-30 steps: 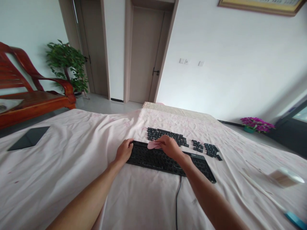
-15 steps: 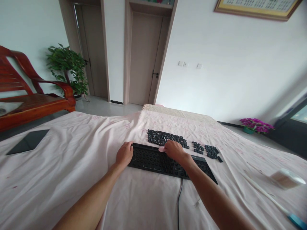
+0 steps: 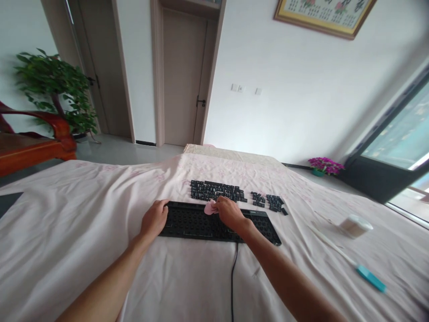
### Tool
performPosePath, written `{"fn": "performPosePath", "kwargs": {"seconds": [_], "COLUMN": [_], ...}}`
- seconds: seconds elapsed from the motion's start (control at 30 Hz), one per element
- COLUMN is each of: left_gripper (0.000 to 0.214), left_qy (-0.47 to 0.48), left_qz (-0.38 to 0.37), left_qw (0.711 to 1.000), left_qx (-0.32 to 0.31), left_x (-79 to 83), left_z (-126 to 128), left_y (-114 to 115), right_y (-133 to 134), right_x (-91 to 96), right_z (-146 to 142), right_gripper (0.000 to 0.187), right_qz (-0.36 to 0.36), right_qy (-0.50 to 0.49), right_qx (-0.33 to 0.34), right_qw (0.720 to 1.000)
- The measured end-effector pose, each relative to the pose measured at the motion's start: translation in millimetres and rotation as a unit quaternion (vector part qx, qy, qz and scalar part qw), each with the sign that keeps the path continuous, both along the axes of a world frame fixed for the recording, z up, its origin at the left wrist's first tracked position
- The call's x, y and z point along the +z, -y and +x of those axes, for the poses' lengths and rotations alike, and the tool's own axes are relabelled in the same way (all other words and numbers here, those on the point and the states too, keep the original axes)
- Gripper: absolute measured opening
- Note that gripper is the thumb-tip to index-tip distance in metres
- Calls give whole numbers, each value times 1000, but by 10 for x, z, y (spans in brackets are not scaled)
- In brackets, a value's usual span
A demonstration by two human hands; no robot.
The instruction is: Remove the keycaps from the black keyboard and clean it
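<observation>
A black keyboard (image 3: 194, 222) with its keycaps off lies on a pale pink sheet, and its cable (image 3: 233, 277) runs toward me. My left hand (image 3: 154, 218) grips the keyboard's left end, fingers bent over the top corner. Pinched in my right hand (image 3: 229, 211) is a small pink cloth (image 3: 210, 207), which rests at the keyboard's upper edge near the middle. My right hand and forearm cover part of the keyboard. Just behind it, the loose black keycaps (image 3: 214, 189) are laid out in keyboard order, with smaller groups of keycaps (image 3: 275, 202) to the right.
On the right of the sheet (image 3: 161, 277) lie a blue-ended brush-like tool (image 3: 371, 278) and a round, clear-looking container (image 3: 355, 226). A dark flat panel (image 3: 9, 202) lies at the left edge. Beyond stand a wooden chair (image 3: 36, 145) and a plant (image 3: 56, 89).
The view has turned to the right, so everything sits further left. More of the pink cloth shows beside my right fingers. My left hand stays at the keyboard's left end.
</observation>
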State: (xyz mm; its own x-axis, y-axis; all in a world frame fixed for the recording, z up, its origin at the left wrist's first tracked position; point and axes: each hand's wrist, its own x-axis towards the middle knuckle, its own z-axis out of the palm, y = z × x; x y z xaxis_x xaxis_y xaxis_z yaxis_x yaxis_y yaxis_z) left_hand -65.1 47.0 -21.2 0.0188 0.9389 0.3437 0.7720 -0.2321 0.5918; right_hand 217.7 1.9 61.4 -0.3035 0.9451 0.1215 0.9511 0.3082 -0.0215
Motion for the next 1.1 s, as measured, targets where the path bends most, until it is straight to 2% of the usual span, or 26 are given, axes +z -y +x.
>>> {"fn": "performPosePath", "kwargs": {"seconds": [0.17,0.33,0.43,0.57,0.7,0.77,0.9,1.1], "left_gripper": [36,36,37,37,37,37,35,36], "left_qy": [-17,-32,-37,-41,-37,-32,-18,62], "left_qz": [-21,-30,-38,-41,-45,-47,-46,-41], "left_qw": [1000,999,998,998,998,998,998,996], "left_qx": [8,15,20,24,27,28,30,42], "left_x": [-18,5,13,19,30,29,6,24], "left_z": [2,7,9,10,9,7,-2,-20], "left_y": [-26,-16,-10,-7,4,7,-3,-1], "right_y": [90,251,374,563,732,803,913,978], "right_x": [-54,-57,-31,-3,15,34,60,43], "right_z": [550,1071,1299,1474,1490,1420,1131,688], "right_gripper": [29,26,27,27,24,25,29,34], "right_qz": [5,7,-7,-32,-53,-53,-45,-55], "right_qy": [69,75,79,89,115,115,88,80], "right_qx": [-100,-180,-237,-260,-285,-272,-214,-196], "right_qw": [993,981,968,961,950,954,972,976]}}
